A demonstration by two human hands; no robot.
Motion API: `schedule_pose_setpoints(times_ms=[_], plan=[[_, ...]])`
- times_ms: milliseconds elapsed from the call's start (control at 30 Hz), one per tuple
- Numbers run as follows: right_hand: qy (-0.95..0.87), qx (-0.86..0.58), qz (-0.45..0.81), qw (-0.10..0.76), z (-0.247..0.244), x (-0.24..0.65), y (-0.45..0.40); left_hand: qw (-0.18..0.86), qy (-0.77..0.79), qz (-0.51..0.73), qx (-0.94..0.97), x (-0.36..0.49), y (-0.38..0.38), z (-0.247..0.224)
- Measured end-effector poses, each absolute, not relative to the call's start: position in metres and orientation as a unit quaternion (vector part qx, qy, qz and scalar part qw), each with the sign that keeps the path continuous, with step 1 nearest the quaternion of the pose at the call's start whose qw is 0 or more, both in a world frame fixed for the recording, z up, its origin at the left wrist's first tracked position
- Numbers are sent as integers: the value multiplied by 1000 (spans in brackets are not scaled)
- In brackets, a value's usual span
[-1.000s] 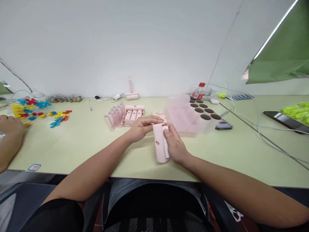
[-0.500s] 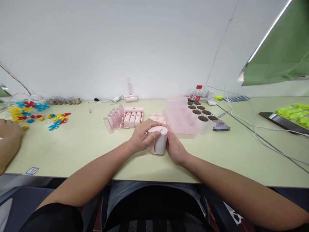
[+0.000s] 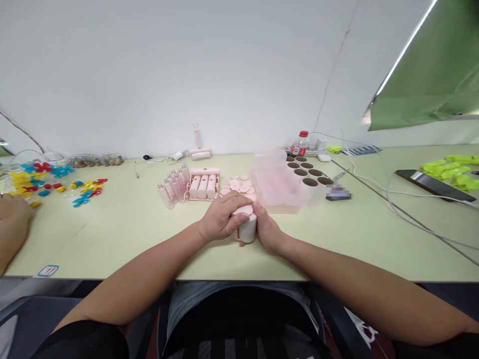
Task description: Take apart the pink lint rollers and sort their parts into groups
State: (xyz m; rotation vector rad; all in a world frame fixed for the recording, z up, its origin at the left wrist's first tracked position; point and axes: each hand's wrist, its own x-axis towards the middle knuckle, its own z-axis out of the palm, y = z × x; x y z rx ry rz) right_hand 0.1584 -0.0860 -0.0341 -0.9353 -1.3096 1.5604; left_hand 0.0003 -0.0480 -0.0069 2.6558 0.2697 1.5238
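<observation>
A lint roller, a short white roll with a pale pink round end and casing, stands upright between my hands near the front of the table. My left hand is closed over its top and left side, the thumb lying along the upper edge. Around the right side curls my right hand, with its thumb and fingertips at the top rim. Part of the casing is hidden by my fingers. Just behind lie several pink discs. To their left, pink rollers sit in a pink frame, beside clear pink tubes.
A translucent pink bag and several rolls with brown cores stand behind on the right. Farther right are a bottle, loose cables and a dark tablet. Another person's hand rests at the left by colourful pieces.
My left hand has slid further over the top of the lint roller, and its top now tilts more toward me. My right thumb has come up to the rim. The view shifted slightly.
</observation>
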Motion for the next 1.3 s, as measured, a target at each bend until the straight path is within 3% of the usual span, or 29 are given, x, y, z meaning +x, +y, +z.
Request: schedule_pose_setpoints(times_ms=[333, 567, 800, 933, 1033, 1300], plan=[[-538, -377, 620, 428, -32, 157, -86, 63, 147, 523, 837, 4, -48, -10], [-670, -413, 438, 434, -22, 161, -85, 116, 298, 533, 783, -5, -38, -5], [-634, -490, 393, 451, -27, 168, -74, 225, 437, 292, 821, -31, -26, 19], [-652, -493, 390, 424, -34, 169, -70, 365, 482, 110, 789, -55, -23, 35], [-703, -487, 340, 391, -38, 168, -69, 383, 482, 10, 788, -66, -19, 39], [-767, -480, 236, 355, -32, 171, -71, 369, 467, -41, 803, -72, -13, 34]])
